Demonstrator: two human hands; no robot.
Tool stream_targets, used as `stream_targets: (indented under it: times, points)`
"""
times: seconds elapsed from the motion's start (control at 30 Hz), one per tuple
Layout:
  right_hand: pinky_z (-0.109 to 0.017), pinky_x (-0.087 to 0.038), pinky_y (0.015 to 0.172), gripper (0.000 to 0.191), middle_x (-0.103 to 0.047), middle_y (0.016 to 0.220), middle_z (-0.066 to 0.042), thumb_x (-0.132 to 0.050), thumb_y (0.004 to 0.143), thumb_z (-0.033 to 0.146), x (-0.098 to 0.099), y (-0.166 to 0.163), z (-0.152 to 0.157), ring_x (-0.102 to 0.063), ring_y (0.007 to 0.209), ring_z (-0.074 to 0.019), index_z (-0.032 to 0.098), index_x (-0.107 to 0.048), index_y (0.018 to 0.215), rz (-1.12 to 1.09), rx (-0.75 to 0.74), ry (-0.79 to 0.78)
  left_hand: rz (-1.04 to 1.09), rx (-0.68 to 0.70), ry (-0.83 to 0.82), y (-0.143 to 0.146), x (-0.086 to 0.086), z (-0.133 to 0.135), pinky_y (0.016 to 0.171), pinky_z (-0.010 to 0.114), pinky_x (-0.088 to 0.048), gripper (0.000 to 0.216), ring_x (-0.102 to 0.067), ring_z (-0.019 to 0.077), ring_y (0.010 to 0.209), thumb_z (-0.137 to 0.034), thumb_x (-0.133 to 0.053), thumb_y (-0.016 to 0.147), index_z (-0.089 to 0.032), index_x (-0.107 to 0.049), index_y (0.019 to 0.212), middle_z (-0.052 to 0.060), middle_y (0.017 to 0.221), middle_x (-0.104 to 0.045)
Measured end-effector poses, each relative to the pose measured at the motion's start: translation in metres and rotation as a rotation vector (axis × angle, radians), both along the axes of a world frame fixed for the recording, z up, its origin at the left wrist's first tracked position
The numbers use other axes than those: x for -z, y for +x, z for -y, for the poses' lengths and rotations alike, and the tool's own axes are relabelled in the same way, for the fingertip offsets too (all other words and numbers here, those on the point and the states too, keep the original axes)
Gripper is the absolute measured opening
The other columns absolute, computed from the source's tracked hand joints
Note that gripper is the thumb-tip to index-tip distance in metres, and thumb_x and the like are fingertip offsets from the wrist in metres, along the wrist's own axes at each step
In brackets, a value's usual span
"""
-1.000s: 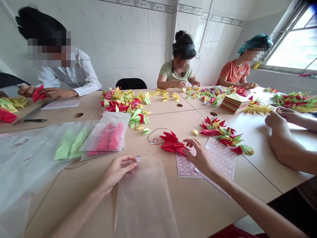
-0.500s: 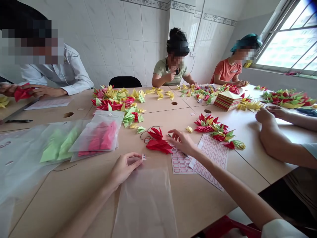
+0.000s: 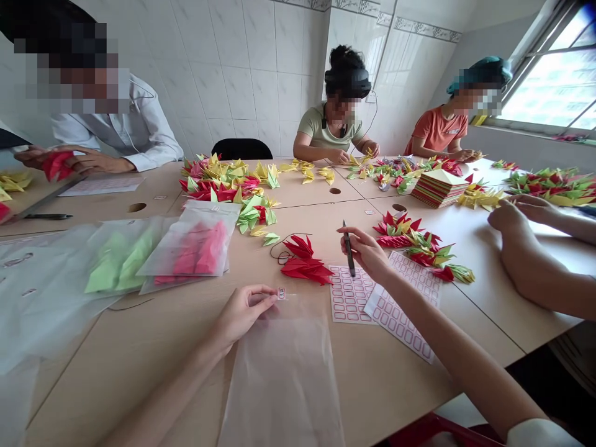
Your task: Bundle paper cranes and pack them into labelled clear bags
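Observation:
My left hand [image 3: 249, 308] is closed, thumb and fingers pinching the top end of a clear plastic bag [image 3: 284, 379] that lies flat in front of me. A small white label [image 3: 281, 293] with writing shows at its fingertips. My right hand [image 3: 367, 251] grips a dark pen [image 3: 349, 251], tilted near upright above a sheet of red-framed stickers [image 3: 351, 298]. A second sticker sheet [image 3: 405, 316] lies partly under my right forearm. Red folded paper pieces [image 3: 305, 264] rest on the table between my hands, with a dark cord beside them.
Plastic bags with green [image 3: 123, 261] and pink folded paper [image 3: 200, 248] lie to the left. Heaps of coloured folded paper [image 3: 233, 180] and a stack of paper squares [image 3: 438, 188] stand farther back. Several people sit around the table; one person's arms [image 3: 535, 261] rest at the right.
My right hand has lifted slightly, and the pen now shows plainly in it, swung upright. My left hand keeps its pinch at the bag. The view has shifted a little.

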State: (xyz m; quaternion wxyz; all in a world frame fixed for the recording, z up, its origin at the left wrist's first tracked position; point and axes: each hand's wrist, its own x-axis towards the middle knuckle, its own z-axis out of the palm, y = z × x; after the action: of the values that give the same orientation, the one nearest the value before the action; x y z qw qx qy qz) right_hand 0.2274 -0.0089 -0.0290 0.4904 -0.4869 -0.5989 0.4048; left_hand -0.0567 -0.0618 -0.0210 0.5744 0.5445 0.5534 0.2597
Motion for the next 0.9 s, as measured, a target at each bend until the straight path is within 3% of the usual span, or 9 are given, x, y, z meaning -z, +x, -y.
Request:
stream_targets:
  times: [0.07, 0.17, 0.33, 0.47, 0.57, 0.7, 0.8, 0.9]
  points:
    - [-0.024, -0.043, 0.061, 0.021, -0.05, 0.072, 0.0, -0.039, 0.082, 0.022, 0.001, 0.004, 0.001, -0.051, 0.062, -0.0098, 0.019, -0.052, 0.098, -0.034, -0.059, 0.002, -0.004, 0.006, 0.011, 0.0, -0.001, 0.001, 0.055, 0.022, -0.046, 0.035, -0.055, 0.0116, 0.058, -0.044, -0.062, 0.072, -0.015, -0.063, 0.091, 0.004, 0.072, -0.067]
    - [-0.023, -0.042, 0.06, 0.015, -0.051, 0.067, 0.002, -0.041, 0.074, 0.011, 0.008, 0.009, 0.005, -0.051, 0.062, -0.0102, 0.019, -0.048, 0.084, 0.16, -0.061, 0.101, -0.024, 0.007, 0.016, -0.002, -0.001, 0.001, 0.055, 0.022, -0.046, 0.034, -0.056, 0.0118, 0.057, -0.044, -0.061, 0.072, -0.015, -0.062, 0.09, 0.004, 0.071, -0.068]
    - [-0.027, -0.045, 0.07, 0.011, -0.057, 0.086, -0.002, -0.048, 0.076, 0.013, 0.009, 0.019, 0.022, -0.054, 0.08, -0.0141, 0.02, -0.048, 0.085, 0.481, -0.134, 0.202, -0.137, 0.012, 0.101, -0.01, 0.003, -0.005, 0.052, 0.023, -0.044, 0.036, -0.057, 0.0149, 0.06, -0.047, -0.058, 0.073, -0.017, -0.062, 0.09, 0.005, 0.073, -0.068]
    - [-0.031, -0.044, 0.075, 0.021, -0.058, 0.094, -0.004, -0.059, 0.078, 0.03, -0.003, 0.042, 0.043, -0.055, 0.083, -0.0172, 0.021, -0.05, 0.095, 0.715, -0.098, 0.176, -0.261, 0.027, 0.262, -0.019, 0.007, -0.01, 0.054, 0.025, -0.044, 0.034, -0.061, 0.02, 0.069, -0.048, -0.056, 0.074, -0.019, -0.062, 0.089, 0.005, 0.077, -0.067]
    - [-0.034, -0.043, 0.079, 0.033, -0.057, 0.103, -0.007, -0.062, 0.076, 0.037, -0.011, 0.066, 0.058, -0.054, 0.091, -0.021, 0.021, -0.049, 0.102, 0.807, -0.018, 0.142, -0.481, 0.042, 0.445, -0.02, 0.006, -0.009, 0.058, 0.026, -0.043, 0.03, -0.061, 0.0196, 0.067, -0.045, -0.057, 0.073, -0.021, -0.062, 0.091, 0.004, 0.087, -0.066]
    - [-0.033, -0.043, 0.08, 0.045, -0.055, 0.106, -0.008, -0.072, 0.065, 0.037, -0.017, 0.082, 0.072, -0.052, 0.096, -0.0222, 0.021, -0.05, 0.101, 0.857, -0.246, 0.05, -0.773, 0.074, 0.672, -0.017, 0.005, -0.008, 0.062, 0.03, -0.043, 0.037, -0.059, 0.0197, 0.071, -0.038, -0.059, 0.072, -0.024, -0.055, 0.106, 0.006, 0.113, -0.055]
    - [-0.032, -0.042, 0.078, 0.043, -0.055, 0.098, -0.007, -0.073, 0.063, 0.035, -0.016, 0.079, 0.075, -0.05, 0.09, -0.0211, 0.02, -0.053, 0.097, 0.886, -0.331, 0.058, -0.783, 0.041, 0.759, -0.018, 0.008, -0.011, 0.074, 0.034, -0.045, 0.058, -0.057, 0.0245, 0.088, -0.035, -0.063, 0.07, -0.022, -0.041, 0.122, 0.009, 0.115, -0.049]
    - [-0.032, -0.042, 0.074, 0.038, -0.054, 0.09, -0.006, -0.073, 0.061, 0.035, -0.011, 0.075, 0.072, -0.048, 0.086, -0.0207, 0.019, -0.053, 0.09, 0.884, -0.351, 0.08, -0.764, -0.034, 0.88, -0.02, 0.011, -0.01, 0.088, 0.04, -0.04, 0.064, -0.048, 0.0303, 0.108, -0.036, -0.068, 0.065, -0.018, -0.039, 0.119, 0.012, 0.116, -0.045]
